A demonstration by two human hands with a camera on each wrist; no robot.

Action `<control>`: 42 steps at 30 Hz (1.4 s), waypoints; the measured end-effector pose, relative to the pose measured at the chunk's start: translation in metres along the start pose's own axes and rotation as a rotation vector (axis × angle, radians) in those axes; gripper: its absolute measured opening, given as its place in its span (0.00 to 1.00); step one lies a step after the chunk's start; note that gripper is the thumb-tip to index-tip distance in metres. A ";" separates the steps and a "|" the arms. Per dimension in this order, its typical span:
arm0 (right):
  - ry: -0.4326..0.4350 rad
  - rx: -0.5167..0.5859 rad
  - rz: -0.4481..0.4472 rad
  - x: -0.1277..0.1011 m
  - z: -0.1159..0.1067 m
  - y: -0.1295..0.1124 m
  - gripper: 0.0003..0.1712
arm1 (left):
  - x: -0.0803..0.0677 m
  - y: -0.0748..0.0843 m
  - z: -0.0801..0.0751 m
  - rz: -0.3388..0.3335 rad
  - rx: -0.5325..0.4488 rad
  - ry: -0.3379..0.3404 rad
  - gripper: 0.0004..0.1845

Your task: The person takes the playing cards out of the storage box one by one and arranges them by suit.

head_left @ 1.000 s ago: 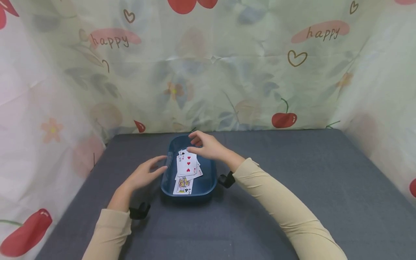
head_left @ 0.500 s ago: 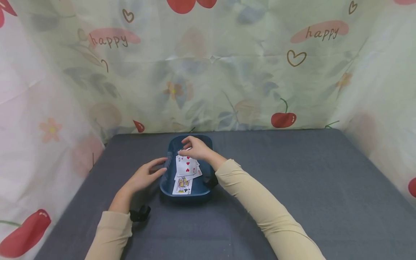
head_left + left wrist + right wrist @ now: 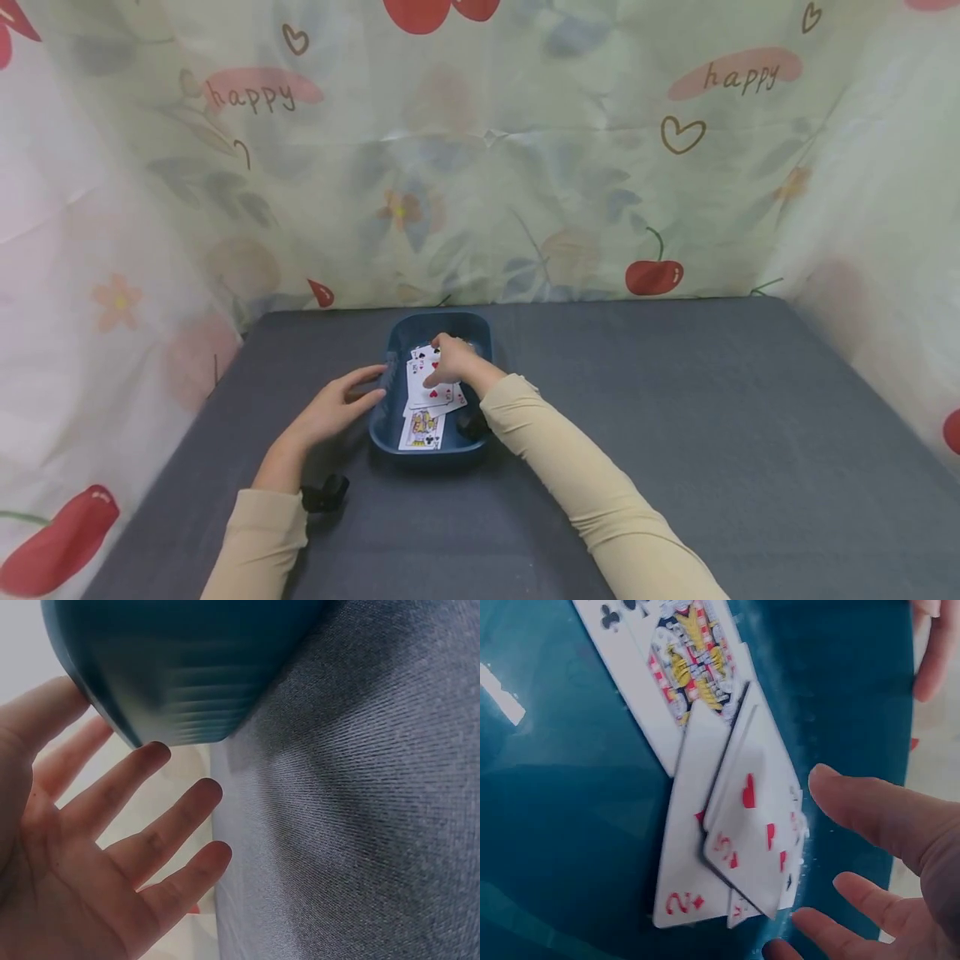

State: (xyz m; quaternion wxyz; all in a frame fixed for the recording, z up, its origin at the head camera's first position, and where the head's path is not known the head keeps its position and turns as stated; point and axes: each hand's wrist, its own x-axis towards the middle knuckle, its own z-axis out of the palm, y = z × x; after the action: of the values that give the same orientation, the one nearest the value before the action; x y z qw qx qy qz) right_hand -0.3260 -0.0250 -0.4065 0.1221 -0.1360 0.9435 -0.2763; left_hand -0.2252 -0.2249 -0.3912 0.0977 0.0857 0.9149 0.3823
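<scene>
Playing cards lie face up in an overlapping pile inside a dark blue tray point(image 3: 420, 325). On top is a hearts card point(image 3: 761, 817). A two of diamonds point(image 3: 684, 892) shows under it, and a king of clubs point(image 3: 422, 429) pokes out at the near end. My right hand point(image 3: 457, 367) is over the pile, thumb and fingers apart, with no card held between them. In the right wrist view its thumb point(image 3: 877, 806) is beside the pile. My left hand point(image 3: 333, 408) is at the tray's left side, fingers spread, thumb and fingertips touching the rim.
The tray stands on a dark grey cloth-covered table point(image 3: 637, 417). A patterned curtain point(image 3: 487, 208) closes off the back and both sides. Black wrist cameras sit under both wrists; the right one point(image 3: 472, 427) hangs over the tray.
My right hand has moved from the tray's far right edge, left across its far end, then down and nearer over the pile. The left hand and cards have barely moved.
</scene>
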 end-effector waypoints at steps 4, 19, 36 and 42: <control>-0.033 -0.046 0.040 -0.026 -0.008 -0.016 0.43 | -0.001 0.000 0.000 -0.002 -0.001 0.001 0.29; 0.068 -0.011 0.042 -0.032 -0.003 -0.019 0.52 | -0.001 -0.001 0.000 0.005 -0.017 0.003 0.29; -0.021 0.104 -0.014 -0.035 -0.027 -0.026 0.45 | -0.002 0.001 0.001 0.004 -0.022 -0.003 0.28; -0.044 0.132 -0.043 -0.038 -0.042 -0.023 0.33 | -0.002 -0.001 0.001 -0.008 -0.025 -0.002 0.29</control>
State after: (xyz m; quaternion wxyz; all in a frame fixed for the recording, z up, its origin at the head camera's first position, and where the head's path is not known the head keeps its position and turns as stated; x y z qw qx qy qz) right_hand -0.2994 -0.0106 -0.3537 0.1455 -0.1537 0.9172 -0.3376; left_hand -0.2234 -0.2257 -0.3921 0.1014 0.0813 0.9101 0.3934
